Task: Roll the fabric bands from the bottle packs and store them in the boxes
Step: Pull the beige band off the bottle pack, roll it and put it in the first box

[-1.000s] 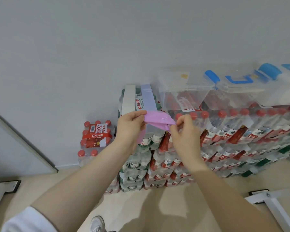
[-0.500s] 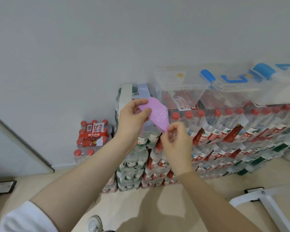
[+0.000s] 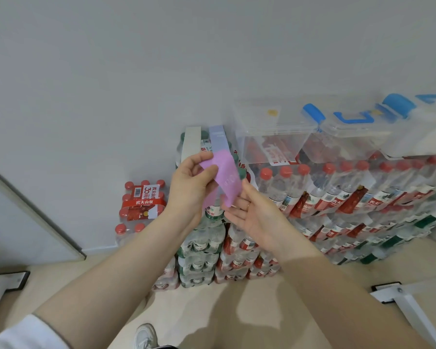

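Note:
A pink fabric band hangs folded in front of the stacked bottle packs. My left hand pinches its upper end between thumb and fingers. My right hand is just below and right of the band's lower end, fingers spread and nearly straight, fingertips at the band's bottom edge. A white band and a pale lilac band lie draped over the top of the left pack. Clear plastic boxes with blue latches sit on top of the packs.
A grey wall rises behind everything. A small red-capped pack stands on the floor at the left. A white frame leg crosses the floor at lower right, a dark-edged panel leans at left, and my shoe shows below.
The band has swung from stretched sideways between both hands to hanging down from my left hand. My right hand let go of its end and opened below it.

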